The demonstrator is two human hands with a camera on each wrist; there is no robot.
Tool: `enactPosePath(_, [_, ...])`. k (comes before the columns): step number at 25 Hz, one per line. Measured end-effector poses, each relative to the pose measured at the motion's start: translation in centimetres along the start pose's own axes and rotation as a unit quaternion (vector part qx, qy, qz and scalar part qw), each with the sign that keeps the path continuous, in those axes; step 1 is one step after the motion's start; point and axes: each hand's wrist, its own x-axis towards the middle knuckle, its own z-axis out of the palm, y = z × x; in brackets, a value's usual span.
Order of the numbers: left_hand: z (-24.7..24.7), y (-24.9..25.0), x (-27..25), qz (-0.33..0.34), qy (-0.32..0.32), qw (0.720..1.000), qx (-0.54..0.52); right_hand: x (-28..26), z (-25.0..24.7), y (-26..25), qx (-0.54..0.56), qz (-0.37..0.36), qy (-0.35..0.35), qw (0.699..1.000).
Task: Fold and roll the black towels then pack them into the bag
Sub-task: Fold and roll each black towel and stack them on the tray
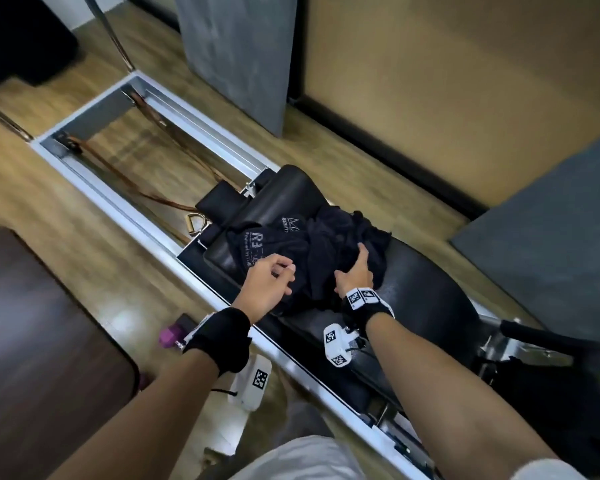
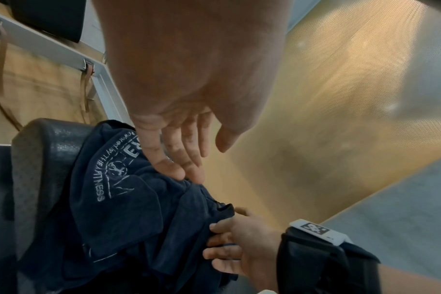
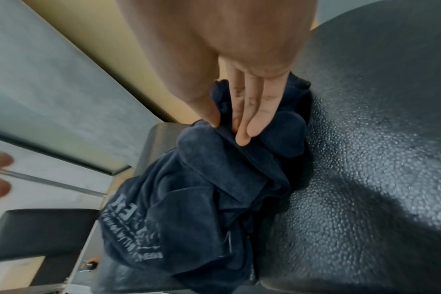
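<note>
Black towels (image 1: 329, 251): 1 crumpled heap, unfolded, lying on the padded bench; pale printed lettering shows on the left part of the heap. The number of towels in the heap cannot be told.
Towel position: at the far end of the bench pad, partly over the raised headrest (image 1: 281, 199), between the 2 hands.
Bench (image 1: 426, 299): black textured pad on a silver frame (image 1: 125, 216); it carries the towel heap.
Left hand (image 1: 269, 284): above the near-left edge of the heap. In the left wrist view the fingers (image 2: 171, 159) are nearly straight, tips at or just above the cloth by the lettering.
Left grip: loose and open, nothing held; contact with the cloth cannot be confirmed.
Right hand (image 1: 357, 271): on the right part of the heap, palm down.
Right grip: thumb and fingers (image 3: 254, 117) closed on a fold of towel cloth, pinching it; the bunched fabric rises between thumb and fingers in the right wrist view.
Wrist units: black bands with white marker blocks on both forearms.
Frame interior: brown straps (image 1: 174, 157) lie on the wood floor (image 1: 39, 202) inside the silver frame, beyond the headrest.
Floor items: purple object (image 1: 172, 336) beside the left wrist, partly hidden.
Bag: cannot be identified in any view.
</note>
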Motion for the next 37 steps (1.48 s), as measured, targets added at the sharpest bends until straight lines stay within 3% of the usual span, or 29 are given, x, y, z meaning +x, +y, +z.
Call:
enactPosePath(5, [0.7, 0.6, 1.5, 0.009, -0.007, 1.0, 0.001, 2.6, -1.6, 0.4, -0.091, -0.065, 0.057, 0.992])
enactPosePath(8, [0.4, 1.1, 1.4, 0.01, -0.007, 1.0, 0.0, 3.5, -4.3, -0.9, -0.012, -0.187, 0.059, 0.981])
enactPosePath(11, [-0.1, 2.2, 0.7, 0.019, 0.004, 1.0, -0.019, 3.0, -7.9, -3.5, 0.068, -0.275, 0.006, 0.959])
enactPosePath(14, [-0.8, 4.0, -1.3, 0.081, -0.001, 0.997, -0.021, 0.1, -10.4, -6.6, 0.087, -0.335, -0.04, 0.937])
enactPosePath(19, [-1.9, 8.7, -7.0, 0.213, 0.004, 0.977, -0.018, -8.6, -12.0, -11.7, 0.104, -0.46, -0.088, 0.877])
enactPosePath(24, [-4.4, 11.7, -14.7, 0.319, 0.129, 0.939, -0.008, -17.9, -12.0, -14.3, 0.05, -0.564, -0.142, 0.812])
enactPosePath(28, [-7.5, 10.9, -21.7, 0.358, 0.24, 0.901, 0.055, -23.9, -11.9, -13.0, -0.014, -0.618, -0.181, 0.765])
enactPosePath(33, [-10.4, 6.6, -32.4, 0.35, 0.354, 0.861, 0.11, -29.3, -10.3, -7.3, -0.099, -0.612, -0.233, 0.749])
enactPosePath(37, [-12.3, 1.7, -39.0, 0.29, 0.426, 0.847, 0.128, -32.2, -8.5, -3.4, -0.168, -0.572, -0.292, 0.748])
